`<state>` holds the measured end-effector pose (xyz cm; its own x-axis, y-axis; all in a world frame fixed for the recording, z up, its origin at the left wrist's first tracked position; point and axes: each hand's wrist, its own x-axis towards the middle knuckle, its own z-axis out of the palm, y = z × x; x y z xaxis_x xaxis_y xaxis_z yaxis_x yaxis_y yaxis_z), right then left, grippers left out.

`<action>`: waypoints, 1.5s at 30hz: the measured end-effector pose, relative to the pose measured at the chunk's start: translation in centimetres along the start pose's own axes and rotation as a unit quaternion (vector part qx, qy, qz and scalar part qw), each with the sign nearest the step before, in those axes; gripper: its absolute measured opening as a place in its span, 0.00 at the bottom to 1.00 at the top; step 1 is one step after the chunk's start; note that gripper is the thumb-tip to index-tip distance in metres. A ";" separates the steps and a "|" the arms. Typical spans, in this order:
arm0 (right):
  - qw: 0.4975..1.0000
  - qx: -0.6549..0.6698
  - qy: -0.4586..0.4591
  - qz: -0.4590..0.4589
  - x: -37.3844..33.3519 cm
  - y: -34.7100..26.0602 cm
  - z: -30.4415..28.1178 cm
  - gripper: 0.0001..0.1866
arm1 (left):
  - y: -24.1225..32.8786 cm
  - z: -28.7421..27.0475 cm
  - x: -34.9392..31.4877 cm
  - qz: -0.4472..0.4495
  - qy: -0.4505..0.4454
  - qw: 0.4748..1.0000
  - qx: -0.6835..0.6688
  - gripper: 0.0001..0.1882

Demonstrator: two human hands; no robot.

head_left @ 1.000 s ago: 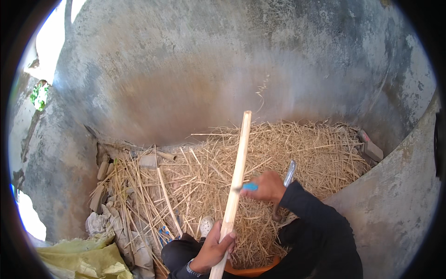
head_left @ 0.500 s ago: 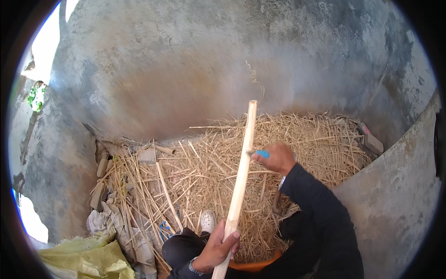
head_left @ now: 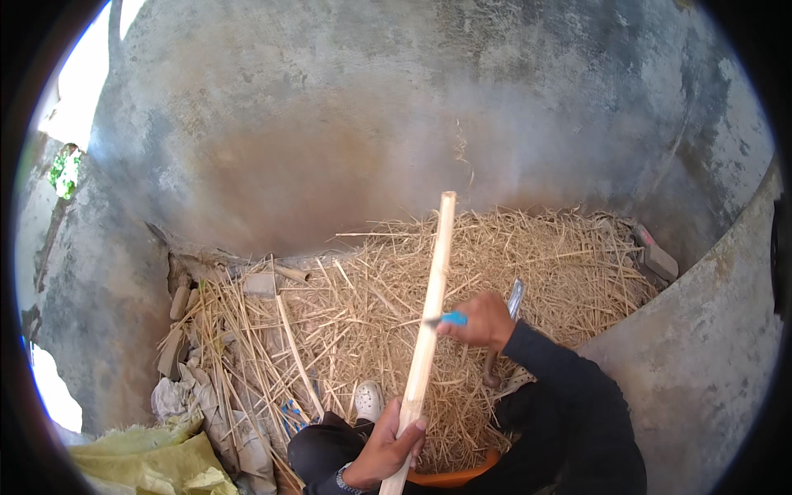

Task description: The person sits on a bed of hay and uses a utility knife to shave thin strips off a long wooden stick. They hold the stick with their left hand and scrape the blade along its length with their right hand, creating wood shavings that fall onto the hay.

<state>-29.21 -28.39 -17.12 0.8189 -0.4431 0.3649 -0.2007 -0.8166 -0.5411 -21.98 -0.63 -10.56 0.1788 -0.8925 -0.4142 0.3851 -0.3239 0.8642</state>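
My left hand (head_left: 388,450) is wrapped round the lower part of a long, pale bamboo pole (head_left: 431,297), which slants up and away from me. In my right hand (head_left: 483,320) is a small knife (head_left: 453,318) with a blue handle. Its dark blade lies against the pole about halfway along, and the blade is partly blurred. A thin curled shaving (head_left: 461,147) is in the air beyond the pole's far end. By my right forearm, a tool with a curved wooden handle (head_left: 491,369) and a shiny blade (head_left: 516,299) rests on the shavings.
Heaped shavings (head_left: 561,264) cover the floor up to the grey wall (head_left: 330,99). Long thin strips (head_left: 299,351) lie at left, near stone blocks (head_left: 262,285) and a yellow sack (head_left: 157,458). A white shoe (head_left: 369,400) and an orange seat edge (head_left: 458,477) show below. A low wall (head_left: 668,371) stands at right.
My right hand and the knife have come down along the pole toward me. The pole's far end sits slightly lower. The shiny blade beside my right forearm now shows.
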 end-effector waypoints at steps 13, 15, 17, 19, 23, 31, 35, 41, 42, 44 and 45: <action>0.995 -0.066 0.009 0.080 3.0 4.9 -1.7 0.41 | -1.4 0.5 -1.0 0.028 -0.008 1.000 -0.006 0.21; 0.982 -0.078 0.077 0.154 5.0 8.1 -3.1 0.41 | -1.6 0.4 -1.6 -0.009 -0.004 1.000 -0.012 0.23; 0.973 -0.164 0.087 0.139 4.3 9.9 -4.8 0.41 | -1.6 0.6 -1.3 0.009 -0.033 0.999 -0.006 0.23; 0.964 -0.198 0.112 0.139 4.6 11.2 -5.3 0.42 | -1.2 0.7 -1.1 0.025 -0.049 0.998 0.004 0.24; 0.951 -0.205 0.132 0.189 5.5 12.8 -5.7 0.44 | -1.4 1.0 -1.1 0.034 -0.032 0.998 0.045 0.22; 0.887 -0.192 0.238 0.346 2.3 16.6 -7.7 0.48 | -1.4 1.4 -3.2 0.009 -0.113 0.977 0.182 0.17; 0.893 -0.119 0.200 0.384 0.2 17.3 -9.2 0.44 | -1.5 1.1 -1.4 -0.050 -0.059 0.997 0.015 0.22; 0.984 -0.050 0.145 0.090 1.3 8.2 -7.2 0.42 | -1.6 1.9 -2.1 -0.004 -0.035 0.999 0.017 0.18; 0.984 -0.075 0.146 0.064 1.1 7.2 -7.5 0.42 | -2.0 2.0 -2.3 0.003 -0.045 0.999 0.021 0.18; 0.980 -0.073 0.153 0.106 1.0 8.2 -8.1 0.42 | -2.1 2.9 -3.1 0.009 -0.044 0.998 0.037 0.19; 0.978 -0.065 0.156 0.124 1.5 8.4 -8.2 0.42 | -1.6 3.9 -4.2 0.008 -0.027 0.998 0.050 0.20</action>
<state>-34.07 -38.93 -14.93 0.5359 -0.7087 0.4589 -0.4555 -0.7003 -0.5496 -26.93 2.46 -9.10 0.1334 -0.9124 -0.3870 0.2906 -0.3373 0.8954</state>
